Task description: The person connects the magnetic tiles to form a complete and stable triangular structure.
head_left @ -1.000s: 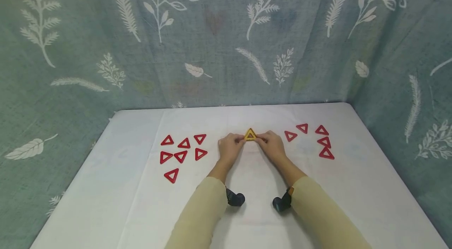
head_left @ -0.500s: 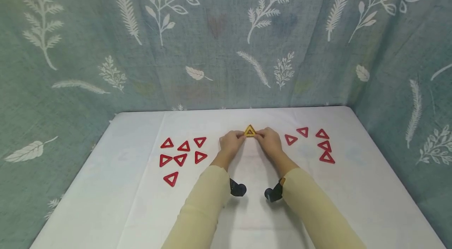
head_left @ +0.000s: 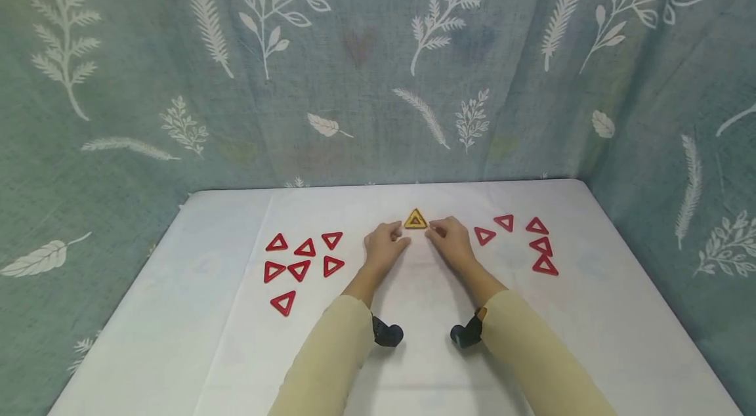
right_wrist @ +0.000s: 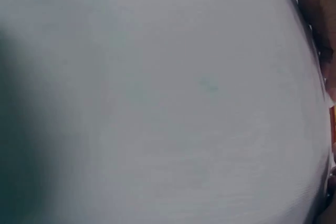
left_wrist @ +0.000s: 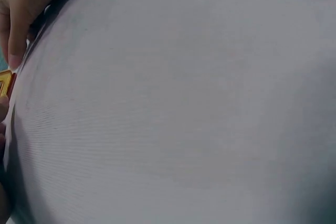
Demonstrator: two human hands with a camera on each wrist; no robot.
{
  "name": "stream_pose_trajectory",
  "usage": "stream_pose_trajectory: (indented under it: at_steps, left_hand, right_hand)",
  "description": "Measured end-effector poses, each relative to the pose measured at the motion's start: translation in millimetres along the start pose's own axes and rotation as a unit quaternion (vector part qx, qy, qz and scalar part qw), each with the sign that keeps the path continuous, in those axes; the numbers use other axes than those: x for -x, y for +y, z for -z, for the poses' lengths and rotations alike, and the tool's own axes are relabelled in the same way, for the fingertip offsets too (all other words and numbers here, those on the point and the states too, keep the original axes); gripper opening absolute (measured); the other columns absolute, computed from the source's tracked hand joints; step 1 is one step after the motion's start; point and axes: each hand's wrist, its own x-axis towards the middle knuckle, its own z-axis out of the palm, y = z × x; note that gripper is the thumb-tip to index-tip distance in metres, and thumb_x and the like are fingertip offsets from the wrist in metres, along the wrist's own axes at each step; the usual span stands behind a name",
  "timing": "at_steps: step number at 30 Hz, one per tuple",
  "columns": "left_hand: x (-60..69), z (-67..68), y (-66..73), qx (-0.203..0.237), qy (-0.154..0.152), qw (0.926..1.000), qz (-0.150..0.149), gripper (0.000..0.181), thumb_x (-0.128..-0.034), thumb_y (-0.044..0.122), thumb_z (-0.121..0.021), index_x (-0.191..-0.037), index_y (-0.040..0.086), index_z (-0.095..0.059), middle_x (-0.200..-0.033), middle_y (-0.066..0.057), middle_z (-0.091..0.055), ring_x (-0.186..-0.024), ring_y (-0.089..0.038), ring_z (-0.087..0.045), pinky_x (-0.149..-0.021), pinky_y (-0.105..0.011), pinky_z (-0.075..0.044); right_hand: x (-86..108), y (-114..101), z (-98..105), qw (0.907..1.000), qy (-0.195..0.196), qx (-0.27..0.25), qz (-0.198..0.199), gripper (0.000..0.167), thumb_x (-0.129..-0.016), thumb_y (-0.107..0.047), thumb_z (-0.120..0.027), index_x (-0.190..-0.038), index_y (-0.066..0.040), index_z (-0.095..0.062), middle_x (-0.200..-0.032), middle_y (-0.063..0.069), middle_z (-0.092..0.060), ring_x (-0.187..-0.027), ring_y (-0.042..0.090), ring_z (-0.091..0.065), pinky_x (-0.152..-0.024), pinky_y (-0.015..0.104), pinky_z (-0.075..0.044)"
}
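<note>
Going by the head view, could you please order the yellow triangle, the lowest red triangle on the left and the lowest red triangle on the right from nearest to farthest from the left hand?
1. Yellow triangle, just right of the left hand.
2. Lowest red triangle on the left, below and left.
3. Lowest red triangle on the right, past the right hand.

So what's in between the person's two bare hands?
A yellow triangular frame lies between the bare left hand and bare right hand; the head view shows it. The left wrist view shows red along its edge.
</note>
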Motion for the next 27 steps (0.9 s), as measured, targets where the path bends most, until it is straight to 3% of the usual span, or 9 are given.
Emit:
stream_pose_trajectory:
  at_steps: [9, 20, 27]
  left_hand:
    - [19.7, -0.5, -5.2, 0.013, 0.029, 0.9990, -0.031, 0.054, -0.0814, 0.028, -0.072, -0.129, 0.008, -0.057, -0.112, -0.006, -0.065, -0.107, -0.023, -0.057, -0.101, -0.045, -0.025]
    - [49.5, 5.6, -6.0, 0.011, 0.042, 0.9987, -0.027, 0.057, -0.0751, 0.031, -0.077, -0.126, 0.010, -0.061, -0.115, -0.007, -0.064, -0.110, -0.025, -0.054, -0.101, -0.048, -0.024]
    - [73.0, 8.1, -12.9, 0.006, 0.054, 0.9975, -0.046, 0.058, -0.0730, 0.031, -0.079, -0.124, 0.009, -0.062, -0.115, -0.007, -0.062, -0.110, -0.027, -0.051, -0.097, -0.050, -0.023]
  right_hand:
    - [21.3, 2.9, -2.3, 0.9970, 0.064, -0.035, 0.028, 0.030, -0.087, -0.026, -0.069, -0.111, -0.010, -0.069, -0.088, 0.004, -0.060, -0.079, 0.016, -0.054, -0.071, 0.029, -0.047]
    - [45.7, 1.4, 3.0, 0.9949, 0.063, -0.063, 0.047, 0.032, -0.083, -0.024, -0.072, -0.112, -0.009, -0.068, -0.092, 0.004, -0.061, -0.082, 0.016, -0.056, -0.073, 0.029, -0.048]
    - [57.1, 10.4, 11.4, 0.9927, 0.076, -0.059, 0.072, 0.033, -0.081, -0.021, -0.075, -0.110, -0.008, -0.069, -0.094, 0.004, -0.064, -0.081, 0.016, -0.058, -0.073, 0.029, -0.049]
